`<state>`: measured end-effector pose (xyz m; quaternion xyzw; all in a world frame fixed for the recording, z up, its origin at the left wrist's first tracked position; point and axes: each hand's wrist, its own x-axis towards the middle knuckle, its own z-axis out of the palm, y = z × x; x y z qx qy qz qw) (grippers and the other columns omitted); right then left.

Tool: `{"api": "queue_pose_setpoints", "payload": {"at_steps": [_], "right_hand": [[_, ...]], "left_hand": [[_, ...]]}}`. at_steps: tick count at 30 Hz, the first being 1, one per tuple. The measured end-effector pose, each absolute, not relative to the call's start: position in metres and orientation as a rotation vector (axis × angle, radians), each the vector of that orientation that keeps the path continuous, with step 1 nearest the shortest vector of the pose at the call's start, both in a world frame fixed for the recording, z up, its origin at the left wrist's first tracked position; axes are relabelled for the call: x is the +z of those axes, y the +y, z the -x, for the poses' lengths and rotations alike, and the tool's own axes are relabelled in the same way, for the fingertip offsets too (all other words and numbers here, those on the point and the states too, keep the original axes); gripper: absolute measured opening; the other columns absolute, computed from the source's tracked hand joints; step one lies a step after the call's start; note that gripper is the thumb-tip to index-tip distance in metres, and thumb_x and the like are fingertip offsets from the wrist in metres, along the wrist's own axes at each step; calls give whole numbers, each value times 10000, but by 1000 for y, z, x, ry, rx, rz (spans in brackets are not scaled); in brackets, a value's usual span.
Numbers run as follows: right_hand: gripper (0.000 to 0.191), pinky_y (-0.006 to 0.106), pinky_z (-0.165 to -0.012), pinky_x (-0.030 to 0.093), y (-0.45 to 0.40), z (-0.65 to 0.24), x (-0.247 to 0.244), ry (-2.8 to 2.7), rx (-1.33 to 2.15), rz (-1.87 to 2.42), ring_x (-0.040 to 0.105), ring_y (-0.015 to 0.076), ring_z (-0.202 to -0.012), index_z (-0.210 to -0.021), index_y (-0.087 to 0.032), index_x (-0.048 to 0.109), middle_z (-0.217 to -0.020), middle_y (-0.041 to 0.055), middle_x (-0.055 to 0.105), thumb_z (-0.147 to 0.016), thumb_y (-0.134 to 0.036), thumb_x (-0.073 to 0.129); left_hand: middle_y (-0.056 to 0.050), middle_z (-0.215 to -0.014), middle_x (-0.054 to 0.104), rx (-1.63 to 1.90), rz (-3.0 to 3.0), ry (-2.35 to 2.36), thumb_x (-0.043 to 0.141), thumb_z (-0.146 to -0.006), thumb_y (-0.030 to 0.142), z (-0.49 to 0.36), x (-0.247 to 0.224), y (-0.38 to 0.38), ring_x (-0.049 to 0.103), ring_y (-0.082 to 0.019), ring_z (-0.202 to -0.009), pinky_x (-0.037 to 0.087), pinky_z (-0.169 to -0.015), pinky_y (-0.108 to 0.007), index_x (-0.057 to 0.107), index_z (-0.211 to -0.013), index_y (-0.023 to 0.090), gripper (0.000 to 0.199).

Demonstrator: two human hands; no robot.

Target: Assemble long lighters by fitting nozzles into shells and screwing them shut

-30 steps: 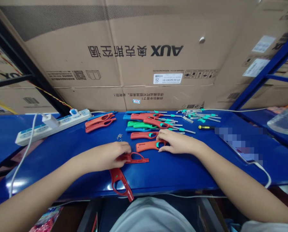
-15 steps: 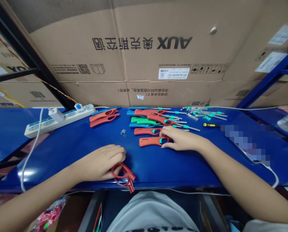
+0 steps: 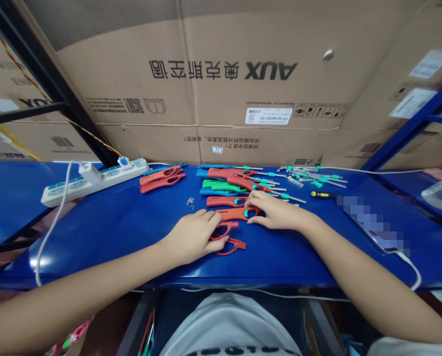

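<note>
My left hand [image 3: 198, 235] is closed around two red handle shells [image 3: 237, 244], whose ring ends stick out to the right below the other handles. My right hand [image 3: 274, 211] has its fingers closed on the trigger end of an orange lighter handle [image 3: 230, 213] lying on the table. Just behind that is a red lighter handle [image 3: 222, 201]. Farther back lies a pile of lighters: red, blue and a green one [image 3: 224, 186], with metal tubes pointing right. Small screws [image 3: 190, 202] lie left of them.
On the blue table [image 3: 124, 242], red handle shells [image 3: 161, 179] and a white power strip [image 3: 94, 182] lie at the left. Metal tubes with green parts [image 3: 317, 177], a yellow-black screwdriver [image 3: 322, 195] and a cabled, blurred device [image 3: 372, 227] are at the right. Cardboard [image 3: 206, 99] stands behind.
My left hand has moved right and away from me with the red shells, which now lie near the orange handle. My right hand has barely moved.
</note>
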<state>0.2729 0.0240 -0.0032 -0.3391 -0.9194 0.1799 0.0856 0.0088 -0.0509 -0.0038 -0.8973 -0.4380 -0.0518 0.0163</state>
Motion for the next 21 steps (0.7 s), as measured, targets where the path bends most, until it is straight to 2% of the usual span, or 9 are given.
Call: {"api": "queue_pose_setpoints", "payload": {"at_steps": [3,6,10,14,17,21], "right_hand": [[265,389,-910,481,23,-274,0,-2719,591,1059,583,253,-1034,-1069,-177,580,-1115,110,603,-883,-330,692],[303,373,-889,485,23,-276,1,-2684,663,1125,602,242,-1008,-1100,-182,550,-1111,100,624,-865,-285,709],[273,391,-922,475,25,-278,1,-2735,623,1047,587,253,-1046,-1104,-173,571,-1139,111,607,-891,-305,679],[277,430,-979,450,24,-278,3,-2787,515,1011,556,287,-1120,-1097,-176,609,-1170,131,584,-893,-350,678],[292,404,-939,471,23,-277,5,-2763,567,1077,579,269,-1072,-1124,-171,580,-1163,128,594,-894,-326,672],[321,365,-877,482,22,-277,5,-2725,635,1138,593,247,-1013,-1112,-166,540,-1141,118,605,-878,-325,690]], "left_hand": [[-92,-1022,669,-203,2933,-1287,534,-958,534,-12,1,-48,639,-261,-930,497,-764,-346,582,-1029,169,375],[-100,-1101,634,-193,3122,-1101,632,-879,596,-10,3,-47,635,-274,-984,506,-802,-353,579,-1121,162,500],[-129,-1227,597,-173,3238,-1041,734,-838,433,-6,10,-46,613,-278,-1081,503,-882,-355,538,-1279,157,556],[-130,-1236,610,-99,3278,-1031,768,-811,387,-1,22,-42,580,-299,-1151,473,-974,-387,586,-1265,164,538],[-111,-1212,631,27,3303,-1102,762,-832,306,6,29,-38,571,-284,-1175,470,-984,-372,626,-1250,186,457],[-81,-1252,634,23,3443,-1165,754,-843,231,14,30,-33,571,-241,-1209,461,-1003,-313,622,-1290,231,467]]}}
